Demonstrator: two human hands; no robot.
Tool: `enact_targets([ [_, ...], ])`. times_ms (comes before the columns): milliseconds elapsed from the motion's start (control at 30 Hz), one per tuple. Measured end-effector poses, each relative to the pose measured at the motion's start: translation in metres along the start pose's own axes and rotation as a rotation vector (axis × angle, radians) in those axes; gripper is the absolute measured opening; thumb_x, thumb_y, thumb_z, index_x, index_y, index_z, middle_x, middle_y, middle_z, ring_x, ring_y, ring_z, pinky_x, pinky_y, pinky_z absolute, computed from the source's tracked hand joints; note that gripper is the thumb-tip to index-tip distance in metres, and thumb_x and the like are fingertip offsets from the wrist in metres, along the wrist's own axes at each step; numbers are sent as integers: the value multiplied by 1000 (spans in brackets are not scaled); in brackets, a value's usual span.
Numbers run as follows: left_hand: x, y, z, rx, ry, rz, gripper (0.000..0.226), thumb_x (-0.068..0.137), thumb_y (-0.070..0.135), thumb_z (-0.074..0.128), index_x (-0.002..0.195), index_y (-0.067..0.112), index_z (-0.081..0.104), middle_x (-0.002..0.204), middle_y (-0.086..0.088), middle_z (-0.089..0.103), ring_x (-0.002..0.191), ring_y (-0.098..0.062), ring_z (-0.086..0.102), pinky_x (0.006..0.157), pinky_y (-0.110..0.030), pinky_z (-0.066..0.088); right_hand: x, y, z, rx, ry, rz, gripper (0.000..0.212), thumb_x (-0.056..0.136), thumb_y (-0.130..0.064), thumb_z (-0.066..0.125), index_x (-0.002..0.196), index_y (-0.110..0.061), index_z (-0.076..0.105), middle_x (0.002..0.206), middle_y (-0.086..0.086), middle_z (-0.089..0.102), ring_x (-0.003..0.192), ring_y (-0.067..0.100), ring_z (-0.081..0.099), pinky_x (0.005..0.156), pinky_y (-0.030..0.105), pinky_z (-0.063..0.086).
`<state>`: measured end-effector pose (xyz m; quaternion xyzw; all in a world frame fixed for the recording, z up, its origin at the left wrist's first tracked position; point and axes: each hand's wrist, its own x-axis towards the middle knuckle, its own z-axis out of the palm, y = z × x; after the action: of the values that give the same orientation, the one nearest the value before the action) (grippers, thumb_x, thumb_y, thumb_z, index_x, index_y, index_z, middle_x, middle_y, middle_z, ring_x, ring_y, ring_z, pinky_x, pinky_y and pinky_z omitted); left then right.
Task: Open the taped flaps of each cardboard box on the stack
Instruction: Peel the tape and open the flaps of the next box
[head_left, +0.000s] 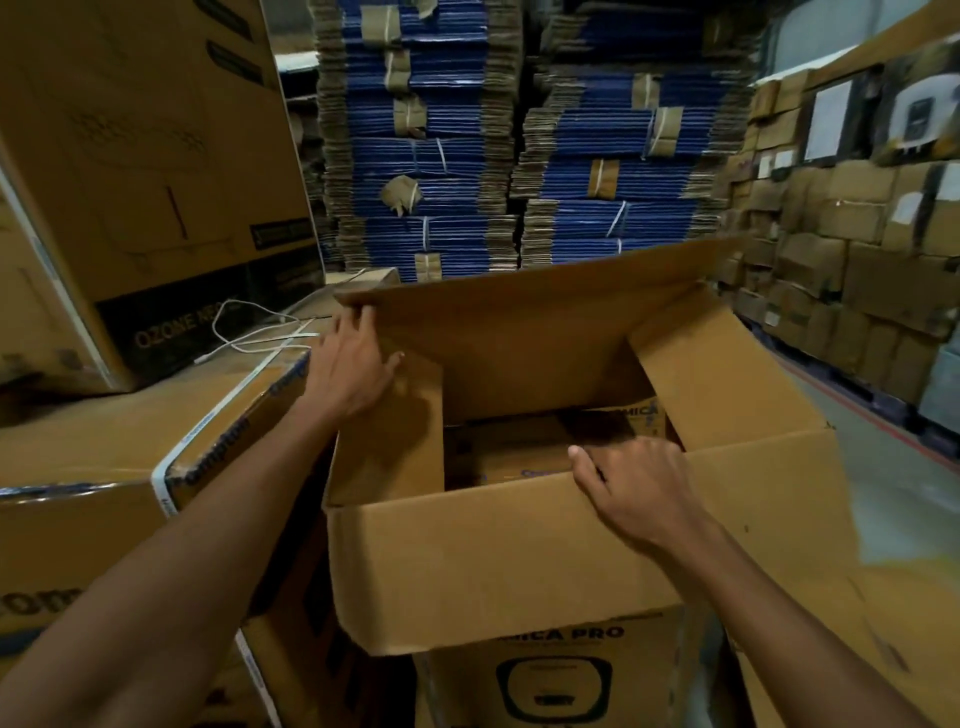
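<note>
Head view, the only one.

Step in hand: top cardboard box (467, 587) at frame centre is already untaped and all four flaps are being spread. My read is the tail end of opening this one.

- far flap (519, 322) stands up, centre frame.
- right flap (727, 374) is tilted up and outward, right of centre.
- left flap (389, 441) still dips into the opening.
- near flap (493, 561) is folded out toward the camera, lower centre.

left hand (353, 364), left of centre: fingers stretched out, tips on the left corner of the far flap, thumb spread over the left flap. Reads as a flat push, not a grip. Can't tell if the tips hook over the edge.

right hand (639, 488), just right of centre: curled over the top edge of the near flap, thumb on the outer face, fingers inside the box. It's gripping that flap.

An inner carton (519, 447) shows in the opening between the hands.

Next, as I judge it: pull the left flap up and out, press the far flap back, let go. Then move on. The strapped box (156, 457) at left, beside the open one, looks sealed. The printed box (556, 675) underneath is covered, so the top box likely has to shift first.
</note>
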<state>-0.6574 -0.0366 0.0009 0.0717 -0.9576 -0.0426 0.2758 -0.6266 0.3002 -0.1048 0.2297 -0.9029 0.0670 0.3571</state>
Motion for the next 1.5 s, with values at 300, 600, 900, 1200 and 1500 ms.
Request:
enact_targets([
  [300,57,-25,9,74,-249,-41,82,96,67,45,159,19,23,165,-14,25,151,-36,24,119,-64,20,-35,-2,15,40,138,-10,52,102,-40,36,61,-24,65,53,-9,57,44,8,43,61,28,42],
  [600,42,-18,36,39,-316,-35,105,92,62,59,162,20,-7,170,-8,-13,155,-36,-12,121,-68,3,-15,-7,17,-26,177,6,53,102,-37,33,52,-28,48,43,-8,40,38,11,28,63,29,45],
  [900,-33,40,63,419,-891,593,52,105,56,34,149,31,48,162,5,35,153,-20,20,119,-62,11,4,-3,21,-63,80,14,80,105,-50,3,52,-22,56,46,-1,52,40,17,42,64,32,45],
  [1200,-53,36,-16,92,-356,489,48,93,73,43,112,33,59,157,1,32,144,-23,31,115,-51,30,8,-6,10,-100,6,38,65,101,-46,18,46,-22,43,42,-4,37,39,17,37,59,27,27],
  [1500,-111,-33,-66,-950,427,-361,45,99,20,60,142,21,46,122,7,56,89,5,59,62,-12,48,13,-6,9,-103,54,12,62,102,-39,33,52,-16,62,46,9,54,45,29,55,58,29,25],
])
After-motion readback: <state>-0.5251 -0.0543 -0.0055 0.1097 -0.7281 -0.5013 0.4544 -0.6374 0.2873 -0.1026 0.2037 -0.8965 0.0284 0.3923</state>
